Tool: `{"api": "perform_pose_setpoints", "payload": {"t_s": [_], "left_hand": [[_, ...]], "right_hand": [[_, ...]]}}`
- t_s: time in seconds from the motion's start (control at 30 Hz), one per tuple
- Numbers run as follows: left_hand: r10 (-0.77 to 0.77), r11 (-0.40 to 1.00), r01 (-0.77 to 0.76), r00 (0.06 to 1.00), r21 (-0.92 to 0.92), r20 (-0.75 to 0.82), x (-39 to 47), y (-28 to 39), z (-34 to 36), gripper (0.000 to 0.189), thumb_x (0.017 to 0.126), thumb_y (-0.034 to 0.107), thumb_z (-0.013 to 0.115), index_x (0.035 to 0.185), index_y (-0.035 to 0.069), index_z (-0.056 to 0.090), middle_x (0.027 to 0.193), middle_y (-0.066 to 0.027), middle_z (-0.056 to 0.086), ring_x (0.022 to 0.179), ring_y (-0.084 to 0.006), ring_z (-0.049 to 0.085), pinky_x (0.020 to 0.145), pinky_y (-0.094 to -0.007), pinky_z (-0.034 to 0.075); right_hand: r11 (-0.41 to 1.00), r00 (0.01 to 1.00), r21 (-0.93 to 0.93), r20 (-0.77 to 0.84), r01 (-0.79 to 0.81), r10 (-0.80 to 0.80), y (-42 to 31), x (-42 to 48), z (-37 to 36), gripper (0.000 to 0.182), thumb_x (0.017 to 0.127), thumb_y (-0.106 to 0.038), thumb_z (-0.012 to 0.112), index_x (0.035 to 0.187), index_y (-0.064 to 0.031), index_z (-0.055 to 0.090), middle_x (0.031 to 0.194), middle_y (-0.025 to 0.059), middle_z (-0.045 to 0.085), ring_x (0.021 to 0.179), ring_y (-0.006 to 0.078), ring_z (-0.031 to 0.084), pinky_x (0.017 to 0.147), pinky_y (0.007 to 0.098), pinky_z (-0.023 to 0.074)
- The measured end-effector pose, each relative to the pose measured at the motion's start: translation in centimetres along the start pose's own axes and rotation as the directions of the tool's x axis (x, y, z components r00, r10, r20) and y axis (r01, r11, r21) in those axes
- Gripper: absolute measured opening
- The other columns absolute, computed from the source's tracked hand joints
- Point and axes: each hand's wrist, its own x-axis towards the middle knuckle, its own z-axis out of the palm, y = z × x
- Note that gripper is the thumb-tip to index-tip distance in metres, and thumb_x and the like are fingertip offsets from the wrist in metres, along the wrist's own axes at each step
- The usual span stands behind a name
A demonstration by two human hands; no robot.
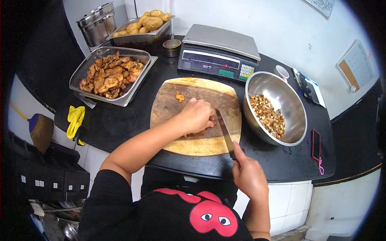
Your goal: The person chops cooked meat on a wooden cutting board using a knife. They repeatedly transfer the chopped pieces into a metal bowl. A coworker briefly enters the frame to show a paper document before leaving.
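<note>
On a wooden cutting board [199, 147], my left hand [199, 116] presses down with bent fingers on browned meat, mostly hidden beneath it. Bits of the meat [190, 135] show below the wrist. My right hand [248, 171] grips the handle of a kitchen knife [224, 129]; its blade slants over the board's right side, tip close to my left fingers. One small browned piece [180, 97] lies alone near the board's upper left. Right of the board, a steel mixing bowl [291, 111] holds diced browned meat [268, 117].
Left stands a wire mesh basket [74, 75] of browned meat pieces on a metal tray. Behind are a pan [147, 37] of potatoes, a small tin [172, 48] and a digital scale [220, 39]. A yellow cloth [75, 120], a mug [281, 72] and a phone [316, 144] lie near the table's edges.
</note>
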Motion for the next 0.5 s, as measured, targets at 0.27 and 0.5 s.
{"api": "perform_pose_setpoints", "payload": {"t_s": [0.27, 0.5], "left_hand": [[-0.186, 0.982, 0.186, 0.982, -0.001, 0.026, 0.0, -1.9, -2.2, 0.02, 0.077, 0.02, 0.077, 0.09, 0.006, 0.072, 0.088, -0.0149, 0.071, 0.09, -0.0318, 0.068, 0.084, -0.0452, 0.048], [-0.094, 0.931, 0.135, 0.986, -0.34, 0.134, 3.9, -0.6, 0.5, 0.018, 0.079, 0.012, 0.073, 0.096, 0.006, 0.072, 0.09, -0.0162, 0.072, 0.087, -0.0326, 0.069, 0.078, -0.0426, 0.053]], "right_hand": [[0.998, 0.998, -0.032, 0.011, -0.058, 0.058, 0.4, 0.5, -0.8, 0.049, 0.089, -0.01, 0.054, 0.136, -0.0026, 0.048, 0.083, 0.0284, 0.066, 0.077, 0.0456, 0.064, 0.073, 0.0549, 0.0499], [0.996, 0.995, -0.013, -0.028, -0.093, 0.092, 0.6, 0.2, -1.2, 0.05, 0.089, -0.01, 0.053, 0.139, -0.0051, 0.047, 0.083, 0.0286, 0.066, 0.078, 0.0457, 0.064, 0.074, 0.0548, 0.0495]]}}
